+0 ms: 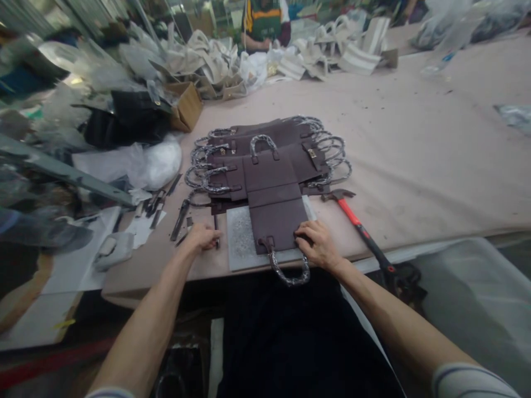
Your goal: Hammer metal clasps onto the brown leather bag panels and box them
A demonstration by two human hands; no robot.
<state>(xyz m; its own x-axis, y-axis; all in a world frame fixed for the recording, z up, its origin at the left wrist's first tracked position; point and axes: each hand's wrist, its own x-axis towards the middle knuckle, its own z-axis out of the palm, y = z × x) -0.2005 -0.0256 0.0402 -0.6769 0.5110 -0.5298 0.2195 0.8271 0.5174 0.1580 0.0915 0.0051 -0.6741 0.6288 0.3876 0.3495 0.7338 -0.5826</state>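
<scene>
In the head view, a dark brown leather bag panel (276, 215) with plastic-wrapped handles lies unfolded. Its near end rests on a pale stone slab (239, 237), and the near handle (296, 279) hangs past the table edge. My right hand (318, 244) grips the panel's right edge near that handle, fingers curled. Left of the slab, my left hand (203, 236) is closed at a thin dark rod (216, 222), fingertips pinched around it; its exact kind is unclear. A claw hammer (352, 213) with a red and black handle lies right of the slab.
More brown bag panels (265, 132) are stacked behind. Hand tools (180, 218) and scraps lie at left, beside a grey case (114, 249). A cardboard box (186, 105) and a heap of light bag pieces (215, 63) stand farther back; a person (263, 27) is beyond.
</scene>
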